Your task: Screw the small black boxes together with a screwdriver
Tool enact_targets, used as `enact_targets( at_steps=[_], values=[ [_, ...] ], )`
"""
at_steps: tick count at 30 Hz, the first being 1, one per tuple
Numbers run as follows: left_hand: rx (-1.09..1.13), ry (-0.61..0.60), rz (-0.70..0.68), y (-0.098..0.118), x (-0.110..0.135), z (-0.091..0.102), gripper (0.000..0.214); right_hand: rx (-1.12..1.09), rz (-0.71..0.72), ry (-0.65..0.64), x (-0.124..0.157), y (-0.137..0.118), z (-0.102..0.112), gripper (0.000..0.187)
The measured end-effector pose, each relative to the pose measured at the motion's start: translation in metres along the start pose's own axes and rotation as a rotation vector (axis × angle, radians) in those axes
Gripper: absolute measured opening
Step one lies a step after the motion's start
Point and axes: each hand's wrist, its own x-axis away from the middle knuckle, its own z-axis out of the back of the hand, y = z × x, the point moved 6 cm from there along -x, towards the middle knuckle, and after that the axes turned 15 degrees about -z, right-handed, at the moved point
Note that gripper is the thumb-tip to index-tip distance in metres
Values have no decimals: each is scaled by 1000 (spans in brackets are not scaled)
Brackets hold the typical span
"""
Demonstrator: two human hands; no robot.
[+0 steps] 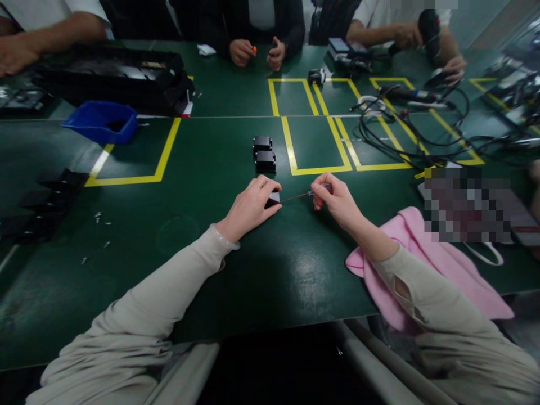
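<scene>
My left hand (252,205) is closed over a small black block (273,199) and holds it down on the green table (189,225). My right hand (333,198) pinches a thin screwdriver (300,195) whose tip points left and reaches the block. Two more small black blocks (264,153) sit just beyond my hands, one behind the other.
A pink cloth (426,264) lies under my right forearm. A blue bin (101,121) and a black tray (113,76) stand at the back left, black parts (46,202) and loose screws (98,216) at the left. Cables (405,132) sprawl at the right. Other people's hands work along the far edge.
</scene>
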Motion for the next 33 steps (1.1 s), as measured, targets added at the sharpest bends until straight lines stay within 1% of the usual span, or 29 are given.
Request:
enact_targets(
  at_steps=[3, 5, 9, 15, 20, 26, 33],
  values=[
    [2, -3, 1, 0, 0, 0, 34, -31, -29, -35, -1, 2, -2, 36],
    [6, -6, 5, 0, 0, 0, 35, -37, -21, -45, -1, 2, -2, 36],
    [11, -2, 4, 0, 1, 0, 34, -15, 10, -27, -1, -1, 0, 34],
    [1, 0, -6, -1, 0, -1, 35, -14, -32, -41, -2, 2, -2, 34],
    [-12, 0, 2, -2, 1, 0, 36, -13, 10, -13, 0, -3, -2, 27],
    [-12, -3, 5, -1, 1, 0, 35, -1, -34, -25, 0, 0, -2, 27],
    [-10, -5, 5, -1, 0, 0, 33, -38, -33, -29, 1, -2, -2, 23]
  ],
)
